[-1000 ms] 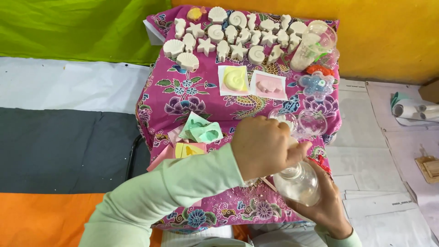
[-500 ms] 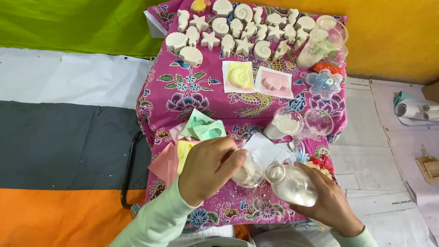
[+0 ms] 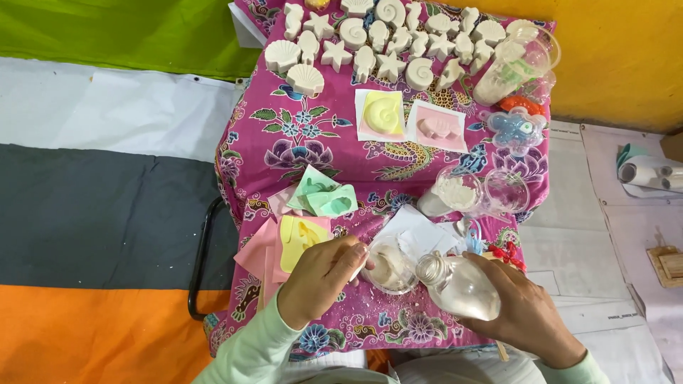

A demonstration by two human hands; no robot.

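My left hand (image 3: 320, 276) grips the rim of a small clear plastic cup (image 3: 389, 267) holding pale powder, at the near edge of a table draped in a pink flowered cloth (image 3: 284, 149). My right hand (image 3: 523, 313) holds a clear plastic bottle (image 3: 459, 284) tilted on its side, its open mouth pointing at the cup's rim. Whether liquid is leaving the bottle cannot be made out. White paper sheets (image 3: 420, 231) lie just behind the cup.
Several white plaster shells and stars (image 3: 377, 35) sit at the far end. Yellow (image 3: 383, 115), pink (image 3: 437, 126) and green moulds (image 3: 324, 198) lie mid-table. A cup of white powder (image 3: 452, 193), an empty cup (image 3: 506, 190) and a tall cup (image 3: 512, 64) stand right.
My left hand dropped from over the bottle's top to the small cup and took hold of its rim. The bottle tipped toward the cup. The camera view moved closer.
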